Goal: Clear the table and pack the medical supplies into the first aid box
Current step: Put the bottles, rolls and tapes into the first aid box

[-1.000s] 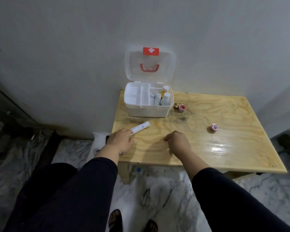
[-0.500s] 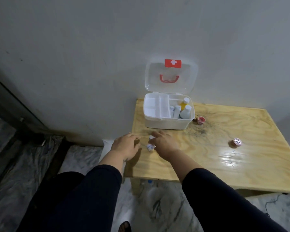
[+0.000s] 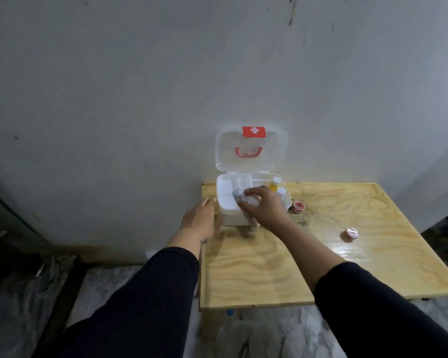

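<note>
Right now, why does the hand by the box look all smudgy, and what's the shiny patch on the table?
Head view: the right hand and its white tube are motion-blurred over the box; room light glares off the glossy table; edges look dim and bent.

Grey wall, marble floor, dark sleeves.

The right hand is stretched forward, palm down, its fingers curled closed around something white. The left hand is also forward, lower and to the left, fingers relaxed and empty. Both forearms wear dark sleeves.
</note>
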Demonstrator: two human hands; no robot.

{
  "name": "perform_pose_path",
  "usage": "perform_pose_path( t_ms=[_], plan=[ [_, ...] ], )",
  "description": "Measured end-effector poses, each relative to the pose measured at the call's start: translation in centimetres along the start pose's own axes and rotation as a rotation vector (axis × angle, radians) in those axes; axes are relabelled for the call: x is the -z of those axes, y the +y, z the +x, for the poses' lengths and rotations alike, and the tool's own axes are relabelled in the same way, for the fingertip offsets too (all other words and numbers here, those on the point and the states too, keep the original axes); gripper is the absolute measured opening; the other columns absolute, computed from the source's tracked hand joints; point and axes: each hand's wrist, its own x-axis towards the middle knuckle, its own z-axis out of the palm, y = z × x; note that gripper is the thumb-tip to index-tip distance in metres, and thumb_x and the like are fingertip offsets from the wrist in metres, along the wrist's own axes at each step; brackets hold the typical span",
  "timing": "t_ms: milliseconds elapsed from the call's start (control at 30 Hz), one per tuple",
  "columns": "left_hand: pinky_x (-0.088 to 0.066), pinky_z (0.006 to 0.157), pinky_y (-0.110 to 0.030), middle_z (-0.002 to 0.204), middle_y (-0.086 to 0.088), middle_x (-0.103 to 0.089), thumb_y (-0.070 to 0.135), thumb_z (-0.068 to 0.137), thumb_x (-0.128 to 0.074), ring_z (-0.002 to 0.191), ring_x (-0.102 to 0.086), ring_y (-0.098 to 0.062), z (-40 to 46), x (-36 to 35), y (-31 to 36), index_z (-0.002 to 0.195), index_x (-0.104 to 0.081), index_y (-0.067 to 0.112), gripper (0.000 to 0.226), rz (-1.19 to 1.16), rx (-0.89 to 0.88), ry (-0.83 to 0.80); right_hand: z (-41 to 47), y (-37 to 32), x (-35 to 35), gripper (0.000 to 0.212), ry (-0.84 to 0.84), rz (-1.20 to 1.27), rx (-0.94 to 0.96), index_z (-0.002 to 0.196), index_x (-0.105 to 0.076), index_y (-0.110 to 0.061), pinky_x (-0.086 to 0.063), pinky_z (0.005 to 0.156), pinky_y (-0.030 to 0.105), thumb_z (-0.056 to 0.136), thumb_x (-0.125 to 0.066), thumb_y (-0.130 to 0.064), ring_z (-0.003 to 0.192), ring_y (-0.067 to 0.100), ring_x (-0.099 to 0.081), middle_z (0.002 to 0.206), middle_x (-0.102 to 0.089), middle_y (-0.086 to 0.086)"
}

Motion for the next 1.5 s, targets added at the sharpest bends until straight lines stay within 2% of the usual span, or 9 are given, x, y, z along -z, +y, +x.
perform_pose_path(
  t_ms=[167,567,667,733,833,1067,1233,1367,1500],
  plan=[
    [-0.028,0.117,-0.039,0.162,0.001,-0.015,0.041,0.097,-0.047,0.147,-0.023,-0.022,2.9,0.4,1.4,0.153,-0.017,0.017,0.068,-0.003,-0.056,0.006,3.6,0.1,1.2,0.039,0.108,0.119,-0.245,0.114,-0.067,-0.014,-0.057,0.08,0.034,0.08,-0.071,-0.033,0.065,0.017,-0.066,0.089,-0.071,0.005],
    [-0.015,0.122,-0.042,0.162,0.002,0.015,0.052,0.088,-0.057,0.151,-0.002,-0.024,7.5,-0.9,1.9,0.154,0.007,0.014,0.099,-0.063,0.035,-0.101,10.3,2.0,-1.5,0.044,0.043,-0.016,-0.356,0.118,-0.064,-0.011,-0.053,0.086,0.032,0.082,-0.067,-0.035,0.096,0.025,-0.069,0.11,-0.071,0.012],
    [-0.022,0.12,-0.045,0.163,0.004,0.013,0.057,0.082,-0.061,0.151,-0.008,-0.027,7.7,-1.1,1.3,0.154,0.005,0.015,0.106,-0.085,0.038,-0.107,10.5,1.8,-1.0,0.036,0.028,-0.057,-0.307,0.117,-0.065,-0.009,-0.05,0.087,0.03,0.088,-0.061,-0.03,0.102,0.026,-0.066,0.119,-0.069,0.01],
    [-0.028,0.118,-0.044,0.164,0.004,0.006,0.058,0.078,-0.067,0.149,-0.014,-0.027,7.6,-1.1,1.0,0.154,0.002,0.016,0.111,-0.104,0.023,-0.103,10.7,1.5,-0.6,0.028,0.028,-0.032,-0.281,0.113,-0.068,-0.011,-0.051,0.073,0.027,0.092,-0.05,-0.015,0.091,0.024,-0.066,0.121,-0.067,0.01],
    [-0.037,0.11,-0.042,0.162,0.002,-0.012,0.052,0.073,-0.076,0.144,-0.027,-0.026,7.4,-1.2,0.8,0.154,-0.002,0.017,0.115,-0.14,0.021,-0.077,10.5,0.5,-0.2,0.037,-0.023,0.033,-0.206,0.113,-0.069,-0.015,-0.045,0.068,0.018,0.091,-0.042,0.0,0.089,0.016,-0.063,0.123,-0.067,0.005],
    [-0.044,0.105,-0.044,0.162,0.004,-0.016,0.058,0.072,-0.073,0.139,-0.036,-0.028,7.1,-1.5,0.5,0.153,-0.009,0.022,0.11,-0.146,0.041,-0.056,8.4,0.0,-2.8,0.04,-0.205,0.013,-0.129,0.126,-0.053,-0.025,-0.052,0.081,0.033,0.088,-0.059,-0.013,0.094,0.023,-0.062,0.1,-0.065,0.002],
    [-0.039,0.11,-0.046,0.164,0.006,-0.007,0.058,0.073,-0.072,0.141,-0.034,-0.033,6.4,-0.5,0.0,0.154,-0.009,0.023,0.108,-0.095,0.037,-0.068,7.3,-0.3,-2.8,0.055,-0.282,0.033,-0.102,0.133,-0.049,-0.022,-0.05,0.087,0.027,0.083,-0.059,0.0,0.107,0.021,-0.062,0.116,-0.067,0.005],
    [-0.03,0.116,-0.042,0.164,0.005,-0.007,0.055,0.08,-0.066,0.145,-0.025,-0.03,5.5,1.4,0.7,0.155,-0.012,0.021,0.098,-0.02,-0.018,-0.062,6.9,-0.4,-0.7,0.044,-0.221,-0.002,-0.063,0.127,-0.057,-0.02,-0.05,0.094,0.028,0.086,-0.056,-0.004,0.108,0.02,-0.061,0.118,-0.066,0.004],
    [-0.031,0.115,-0.038,0.16,0.005,-0.024,0.053,0.085,-0.063,0.145,-0.029,-0.021,5.1,3.5,3.4,0.151,-0.027,0.024,0.081,0.067,-0.128,-0.092,5.6,0.2,2.8,0.039,-0.163,-0.084,-0.054,0.123,-0.06,-0.022,-0.049,0.096,0.03,0.086,-0.059,-0.011,0.11,0.019,-0.061,0.12,-0.067,0.006]
  ],
)
